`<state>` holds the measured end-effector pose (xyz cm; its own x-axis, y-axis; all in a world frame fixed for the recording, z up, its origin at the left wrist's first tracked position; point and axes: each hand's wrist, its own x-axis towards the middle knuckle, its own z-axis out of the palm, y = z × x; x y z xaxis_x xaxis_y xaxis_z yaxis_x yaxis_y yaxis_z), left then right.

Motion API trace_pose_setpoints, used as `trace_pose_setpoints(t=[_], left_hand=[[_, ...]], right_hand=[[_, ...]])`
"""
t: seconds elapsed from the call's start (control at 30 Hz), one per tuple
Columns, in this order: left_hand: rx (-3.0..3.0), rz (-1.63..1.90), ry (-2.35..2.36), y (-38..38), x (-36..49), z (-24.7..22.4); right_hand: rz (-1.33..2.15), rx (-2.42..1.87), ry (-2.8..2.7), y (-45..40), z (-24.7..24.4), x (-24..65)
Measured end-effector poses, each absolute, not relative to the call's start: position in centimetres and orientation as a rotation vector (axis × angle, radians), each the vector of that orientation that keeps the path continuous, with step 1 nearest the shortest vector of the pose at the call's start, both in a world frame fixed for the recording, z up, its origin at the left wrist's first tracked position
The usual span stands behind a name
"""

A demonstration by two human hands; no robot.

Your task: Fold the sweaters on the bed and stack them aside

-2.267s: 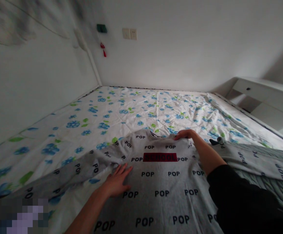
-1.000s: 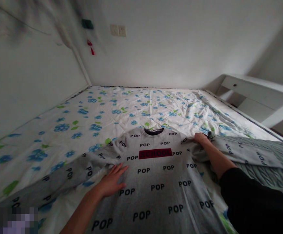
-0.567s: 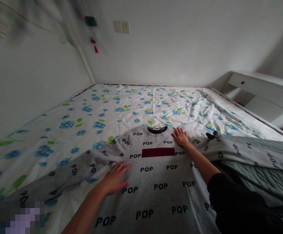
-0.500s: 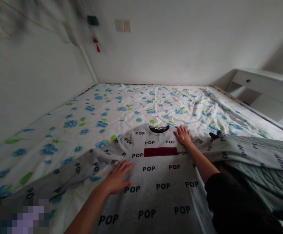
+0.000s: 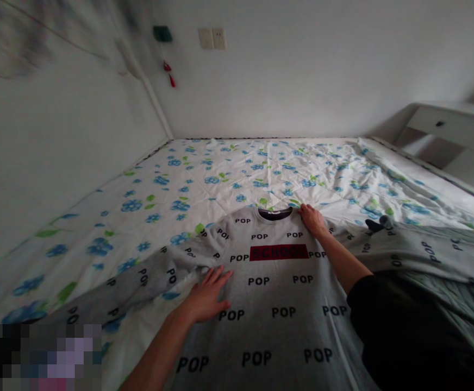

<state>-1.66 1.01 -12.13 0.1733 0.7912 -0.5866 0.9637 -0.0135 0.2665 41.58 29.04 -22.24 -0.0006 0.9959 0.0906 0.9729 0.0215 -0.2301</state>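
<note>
A grey long-sleeved sweatshirt [image 5: 280, 296] printed with "POP" and a dark red "SCHOOL" bar lies face up, its collar pointing away from me and both sleeves spread sideways. My left hand [image 5: 210, 296] rests flat on the left side of its chest, below the armpit, fingers apart. At the shoulder just right of the collar, my right hand [image 5: 313, 220] has its fingers drawn together on the fabric edge; the fingertips are partly hidden. The right sleeve lies over a green-grey ribbed garment [image 5: 471, 304].
Under the clothes is a bed with a white sheet [image 5: 216, 190] patterned in blue flowers. A white cabinet [image 5: 461, 136] stands at the far right. Walls close off the back and left. A blurred-out patch [image 5: 57, 358] covers something at lower left.
My right hand's spread fingers have drawn together at the shoulder edge. My left hand stays flat on the sweatshirt. The whole view has shifted slightly.
</note>
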Motion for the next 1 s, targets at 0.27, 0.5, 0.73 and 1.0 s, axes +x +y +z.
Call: trace_pose_setpoints(t=[0.27,0.5,0.73,1.0], left_hand=[[1.835,-0.422,1.664,0.7,-0.9,-11.2],[1.823,-0.468,1.683,0.6,0.0,-10.9],[1.824,-0.4,1.664,0.5,-0.6,-11.7],[1.933,0.028,2.025,2.3,-3.7,-10.2]], right_hand=[[-0.087,-2.111,-1.847,29.4,-21.9,39.6],[0.308,-1.456,-2.206,24.5,-20.8,22.6],[0.615,-1.292,-2.453,21.5,-22.6,13.8],[0.637,-1.391,-2.391,23.3,-22.4,14.8]])
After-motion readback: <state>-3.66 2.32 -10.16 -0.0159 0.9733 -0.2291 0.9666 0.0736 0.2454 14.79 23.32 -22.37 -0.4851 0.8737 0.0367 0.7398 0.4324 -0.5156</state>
